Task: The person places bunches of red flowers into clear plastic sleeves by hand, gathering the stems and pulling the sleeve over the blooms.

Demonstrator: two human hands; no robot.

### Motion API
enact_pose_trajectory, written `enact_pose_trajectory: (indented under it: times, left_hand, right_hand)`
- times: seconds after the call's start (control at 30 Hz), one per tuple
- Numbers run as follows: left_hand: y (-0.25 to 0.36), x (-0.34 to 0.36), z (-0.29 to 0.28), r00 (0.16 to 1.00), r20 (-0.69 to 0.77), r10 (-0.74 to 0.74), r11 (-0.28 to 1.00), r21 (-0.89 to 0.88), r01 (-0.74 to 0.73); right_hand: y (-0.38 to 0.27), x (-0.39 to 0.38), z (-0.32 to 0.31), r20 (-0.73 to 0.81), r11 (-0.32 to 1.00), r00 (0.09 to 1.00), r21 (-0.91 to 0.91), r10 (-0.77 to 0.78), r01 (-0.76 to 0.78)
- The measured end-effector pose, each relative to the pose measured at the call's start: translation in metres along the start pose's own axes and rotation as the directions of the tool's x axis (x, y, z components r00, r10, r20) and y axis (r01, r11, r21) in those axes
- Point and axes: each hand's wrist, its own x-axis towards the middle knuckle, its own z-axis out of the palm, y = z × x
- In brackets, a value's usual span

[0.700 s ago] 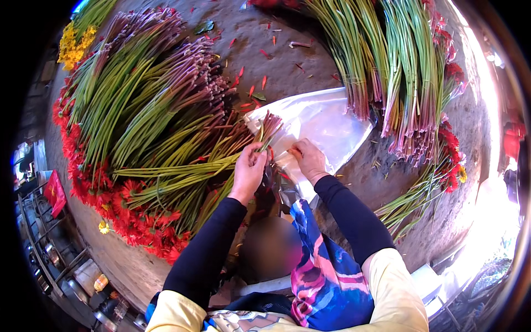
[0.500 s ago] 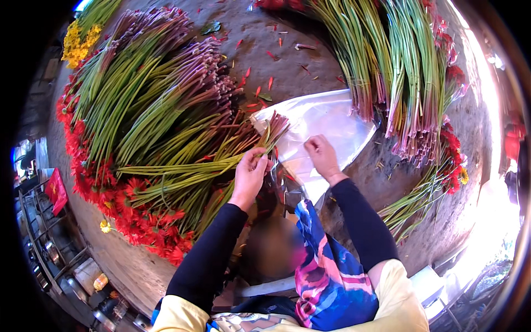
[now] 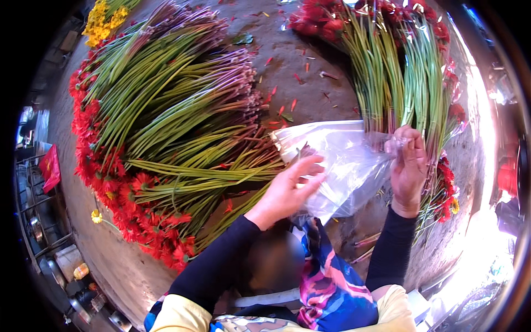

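Observation:
My right hand (image 3: 408,169) pinches the right end of a clear plastic flower sleeve (image 3: 345,185), holding it stretched and lifted. Over the sleeve's left side is my left hand (image 3: 293,191), its fingers apart and slightly curled with nothing visible in them. Whether it touches the plastic I cannot tell. Just left of that hand lies a loose bundle of green stems (image 3: 221,176), whose cut ends pass partly behind the fingers. More plastic sleeves, pale and flat, lie under the lifted one. Red gerbera blooms (image 3: 149,221) edge the large stem pile (image 3: 177,110) on the left.
Wrapped bunches of red flowers (image 3: 381,77) lie at the far right. A smaller loose bunch (image 3: 445,191) is beside my right wrist. Yellow flowers (image 3: 105,22) are at the far left. Red petals (image 3: 293,105) and a leaf (image 3: 242,39) litter the brown surface.
My right hand has moved right, pulling up a sleeve from the flat stack. My left hand has let go of the stem bundle and shifted right over the plastic.

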Motion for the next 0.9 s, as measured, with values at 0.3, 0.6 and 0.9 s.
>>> enact_pose_trajectory:
  times: [0.3, 0.6, 0.9]
  left_hand:
    - [-0.002, -0.025, -0.056, 0.692, -0.623, 0.365, 0.93, 0.27, -0.248]
    - [-0.129, -0.058, -0.058, 0.969, -0.231, 0.083, 0.259, 0.944, 0.203]
    - [-0.044, -0.066, -0.108, 0.995, -0.071, -0.076, 0.755, 0.647, 0.103]
  right_hand:
    - [-0.04, 0.023, 0.06, 0.251, 0.638, 0.834, -0.549, -0.491, 0.54]
    - [0.038, 0.03, 0.071, 0.471, 0.537, 0.879, -0.725, -0.071, 0.432]
    - [0.057, 0.06, 0.027, 0.398, 0.442, 0.916, -0.812, -0.057, 0.381]
